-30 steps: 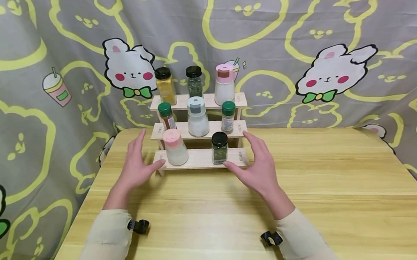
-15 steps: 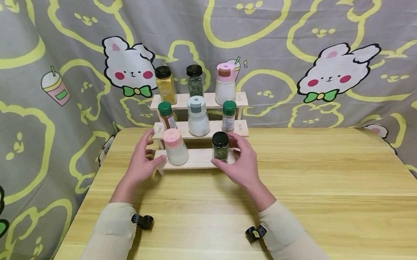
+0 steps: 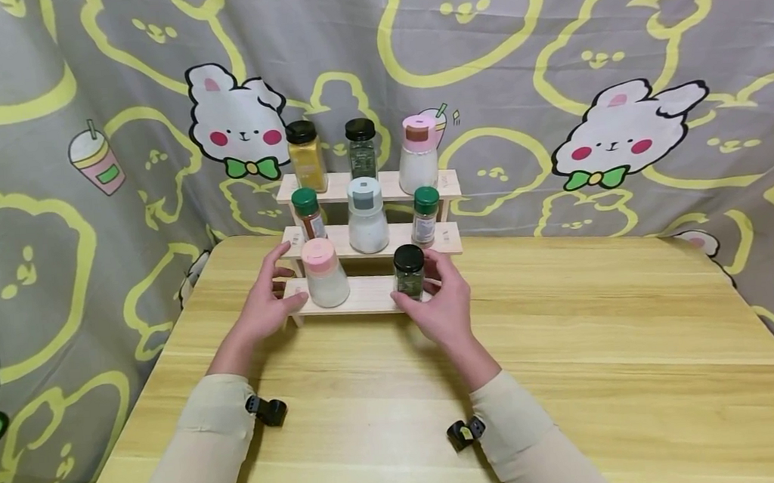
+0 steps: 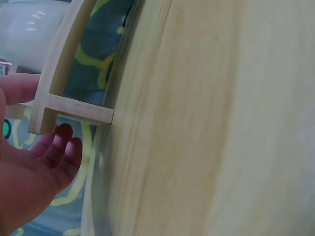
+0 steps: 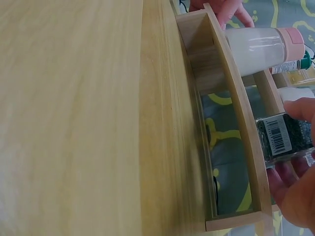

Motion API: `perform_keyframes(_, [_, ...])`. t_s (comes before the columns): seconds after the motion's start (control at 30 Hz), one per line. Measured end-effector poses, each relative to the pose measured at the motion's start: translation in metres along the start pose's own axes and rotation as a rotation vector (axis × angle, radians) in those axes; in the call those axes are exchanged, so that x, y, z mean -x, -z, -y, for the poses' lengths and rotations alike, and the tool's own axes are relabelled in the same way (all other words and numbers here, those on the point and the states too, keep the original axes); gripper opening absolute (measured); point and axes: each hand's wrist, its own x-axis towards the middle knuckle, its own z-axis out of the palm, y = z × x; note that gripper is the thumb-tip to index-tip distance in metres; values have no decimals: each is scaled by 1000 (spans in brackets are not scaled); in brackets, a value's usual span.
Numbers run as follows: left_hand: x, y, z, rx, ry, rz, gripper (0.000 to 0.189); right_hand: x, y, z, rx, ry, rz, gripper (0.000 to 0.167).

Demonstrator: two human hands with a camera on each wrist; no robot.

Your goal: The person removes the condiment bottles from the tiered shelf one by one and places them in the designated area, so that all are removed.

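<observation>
A light wooden three-tier spice rack stands on the table with jars on its steps. My right hand grips a black-capped jar of dried green herbs at the right of the lowest step, thumb in front and fingers behind. In the right wrist view the herb jar shows its barcode label and stands at the step. My left hand holds the left end of the lowest step, its thumb over the board and curled fingers below. Beside that thumb sits a pink-capped shaker.
The middle step carries two green-capped jars, one with red-brown spice, and a pale blue-capped shaker. On top stand a yellow spice jar, another herb jar and a pink-topped shaker. A patterned curtain hangs behind.
My right hand has moved left from the rack's right end and closed on the herb jar. My left hand has drawn in slightly toward the rack's left end.
</observation>
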Motion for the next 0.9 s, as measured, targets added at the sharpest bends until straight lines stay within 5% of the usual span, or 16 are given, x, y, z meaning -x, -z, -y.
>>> perform_keyframes(0.13, [5, 0, -15, -21, 8, 12, 83, 0, 0, 1, -17, 0, -10, 68])
perform_keyframes(0.3, [6, 0, -15, 4, 9, 20, 83, 0, 0, 0, -20, 14, -16, 66])
perform_keyframes(0.73, [-10, -2, 32, 89, -50, -2, 89, 3, 4, 1, -67, 8, -30, 66])
perform_keyframes(0.9, [-10, -3, 35, 91, -57, -8, 91, 3, 10, 6, -90, 17, -40, 67])
